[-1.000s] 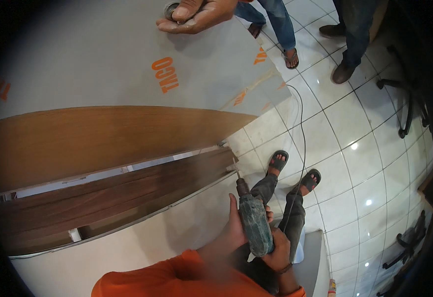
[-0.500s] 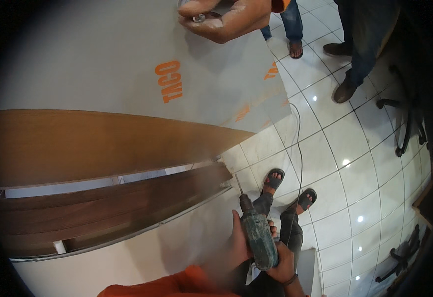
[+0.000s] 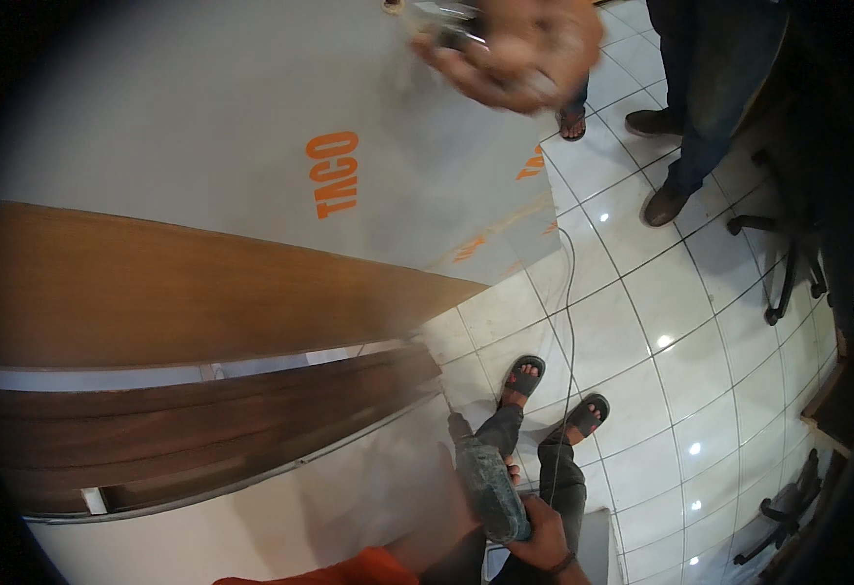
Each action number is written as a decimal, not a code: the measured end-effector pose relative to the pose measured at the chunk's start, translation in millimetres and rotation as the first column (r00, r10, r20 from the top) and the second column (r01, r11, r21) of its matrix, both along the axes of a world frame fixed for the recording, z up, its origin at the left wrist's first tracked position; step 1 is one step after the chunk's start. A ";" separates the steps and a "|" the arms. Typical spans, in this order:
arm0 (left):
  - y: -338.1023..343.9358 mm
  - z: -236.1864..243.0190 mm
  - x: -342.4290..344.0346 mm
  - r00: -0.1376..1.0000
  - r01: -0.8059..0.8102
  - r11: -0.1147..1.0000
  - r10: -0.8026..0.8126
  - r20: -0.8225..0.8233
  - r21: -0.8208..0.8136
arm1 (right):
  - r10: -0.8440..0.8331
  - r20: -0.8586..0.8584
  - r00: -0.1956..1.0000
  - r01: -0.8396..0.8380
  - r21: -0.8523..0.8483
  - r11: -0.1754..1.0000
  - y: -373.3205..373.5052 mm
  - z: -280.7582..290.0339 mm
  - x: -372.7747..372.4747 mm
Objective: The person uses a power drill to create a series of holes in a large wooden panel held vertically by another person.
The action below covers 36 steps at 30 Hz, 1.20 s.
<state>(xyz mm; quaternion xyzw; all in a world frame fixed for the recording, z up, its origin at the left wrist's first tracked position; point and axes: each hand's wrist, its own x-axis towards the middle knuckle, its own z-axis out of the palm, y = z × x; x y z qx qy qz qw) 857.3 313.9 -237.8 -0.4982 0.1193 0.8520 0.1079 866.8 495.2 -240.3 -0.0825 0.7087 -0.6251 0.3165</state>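
Drill [image 3: 490,487] right of wood panels [image 3: 202,439]; white sheet [image 3: 251,127] behind; cable [image 3: 570,322] on floor [image 3: 661,292].

An office room used as a fit-out or carpentry site.

The floor [image 3: 641,292] was glossy white tile, with wheeled office chairs [image 3: 788,263] pushed to the right edge. Large white laminate sheets [image 3: 202,127] with orange print lay beside wood-grain boards [image 3: 183,292] and darker panels [image 3: 202,429], stacked low over the floor. A corded power drill [image 3: 490,487] was in hand, its cable [image 3: 571,322] trailing across the tiles. People stood about in sandals [image 3: 522,378] and leather shoes [image 3: 663,205].
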 end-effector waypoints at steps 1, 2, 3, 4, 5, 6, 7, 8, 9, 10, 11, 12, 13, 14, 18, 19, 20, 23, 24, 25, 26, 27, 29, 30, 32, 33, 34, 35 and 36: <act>2.0 0.9 2.9 0.999 -0.019 0.999 0.020 -0.027 0.030 | 0.007 -0.017 1.000 -0.007 -0.002 1.000 2.2 0.1 -0.1; 4.1 4.5 3.1 0.998 -0.037 0.997 0.041 -0.053 0.060 | 0.016 -0.034 0.999 -0.016 -0.006 1.000 3.6 2.4 0.5; 7.2 9.2 2.8 0.994 -0.068 0.993 0.075 -0.073 0.099 | 0.025 -0.003 1.000 -0.025 -0.001 1.000 5.5 9.8 -2.6; 11.0 12.0 2.1 0.991 -0.083 0.988 0.095 -0.089 0.130 | 0.022 -0.014 1.000 -0.022 0.009 1.000 9.3 10.4 -0.3; 14.0 14.4 1.3 0.987 -0.099 0.983 0.117 -0.106 0.157 | 0.022 -0.024 0.999 -0.022 0.012 1.000 10.8 9.1 2.2; 17.0 14.7 1.0 0.985 -0.101 0.979 0.123 -0.120 0.175 | 0.021 -0.034 0.999 -0.021 0.015 1.000 12.7 8.5 3.5; 19.8 15.9 -0.9 0.986 -0.083 0.981 0.106 -0.129 0.173 | 0.008 -0.009 1.000 -0.008 0.000 1.000 16.8 8.6 3.5; 22.2 16.2 -2.9 0.986 -0.067 0.983 0.091 -0.139 0.169 | -0.004 0.019 1.000 0.004 -0.015 1.000 19.3 15.0 -3.5; 23.2 18.4 -9.9 0.989 -0.025 0.989 0.046 -0.140 0.145 | -0.022 0.049 0.999 0.024 -0.030 0.999 20.1 19.0 -9.7; 24.9 21.8 -19.4 0.990 0.017 0.993 0.000 -0.140 0.121 | -0.060 0.004 0.998 0.060 -0.046 0.997 22.1 19.7 -15.5; 24.3 29.7 -37.7 0.984 0.091 0.995 -0.083 -0.156 0.049 | -0.101 -0.048 0.994 0.097 -0.074 0.992 17.7 11.9 -21.5; 31.0 36.6 -50.2 0.958 0.151 0.988 -0.155 -0.240 -0.033 | -0.141 -0.101 0.985 0.130 -0.104 0.986 17.3 2.0 -27.3; 37.8 43.9 -59.9 0.920 0.199 0.972 -0.230 -0.317 -0.127 | -0.214 -0.147 0.966 0.196 -0.127 0.972 13.3 -16.9 -19.1; 39.1 43.3 -68.6 0.870 0.245 0.945 -0.313 -0.381 -0.217 | -0.203 -0.241 0.949 0.190 -0.079 0.979 11.0 -20.6 -26.4; 39.0 65.1 -119.9 0.736 0.300 0.903 -0.423 -0.528 -0.307 | -0.304 -0.172 0.937 0.306 -0.013 0.952 12.1 2.0 -68.3; 40.3 69.5 -136.2 0.688 0.315 0.906 -0.423 -0.589 -0.281 | -0.358 -0.147 0.922 0.365 0.019 0.931 10.9 8.7 -77.0; 38.2 77.5 -150.2 0.645 0.318 0.911 -0.410 -0.645 -0.261 | -0.364 -0.154 0.918 0.370 0.005 0.929 12.1 17.9 -88.5; 37.5 105.2 -185.3 0.565 0.314 0.908 -0.414 -0.714 -0.278 | -0.435 -0.024 0.900 0.430 -0.121 0.895 9.4 50.5 -129.6; 35.0 111.9 -191.9 0.554 0.291 0.896 -0.444 -0.704 -0.335 | -0.447 0.146 0.883 0.469 -0.230 0.853 0.4 62.3 -143.6; 33.2 121.1 -200.0 0.538 0.276 0.886 -0.464 -0.704 -0.373 | -0.449 0.170 0.877 0.479 -0.275 0.834 -5.6 70.7 -156.0; 42.4 133.8 -209.9 0.491 0.303 0.868 -0.497 -0.716 -0.394 | -0.498 0.096 0.862 0.504 -0.277 0.818 -1.8 81.8 -163.6; 39.0 136.6 -213.0 0.475 0.292 0.843 -0.537 -0.697 -0.451 | -0.499 0.039 0.866 0.486 -0.305 0.819 -3.9 83.5 -169.1; 29.1 137.7 -219.6 0.447 0.273 0.784 -0.616 -0.649 -0.558 | -0.504 -0.105 0.857 0.446 -0.338 0.829 -3.6 80.5 -177.2; 27.2 135.9 -222.0 0.432 0.258 0.781 -0.620 -0.654 -0.569 | -0.505 -0.171 0.846 0.428 -0.346 0.835 -3.0 78.7 -180.8; 23.0 130.4 -228.5 0.408 0.225 0.773 -0.628 -0.663 -0.593 | -0.503 -0.279 0.818 0.391 -0.371 0.842 -3.7 76.2 -187.5; 21.0 130.0 -230.6 0.405 0.211 0.769 -0.631 -0.662 -0.604 | -0.502 -0.329 0.800 0.370 -0.388 0.844 -3.9 74.5 -192.7; 19.3 129.3 -233.9 0.416 0.190 0.766 -0.630 -0.656 -0.614 | -0.497 -0.376 0.782 0.346 -0.401 0.848 -5.0 72.8 -197.1; 18.4 129.5 -236.4 0.423 0.177 0.766 -0.627 -0.654 -0.618 | -0.500 -0.424 0.755 0.331 -0.411 0.849 -4.9 71.1 -202.2; 16.4 129.1 -239.6 0.433 0.162 0.766 -0.622 -0.653 -0.622 | -0.501 -0.465 0.730 0.316 -0.420 0.851 -6.5 69.6 -207.0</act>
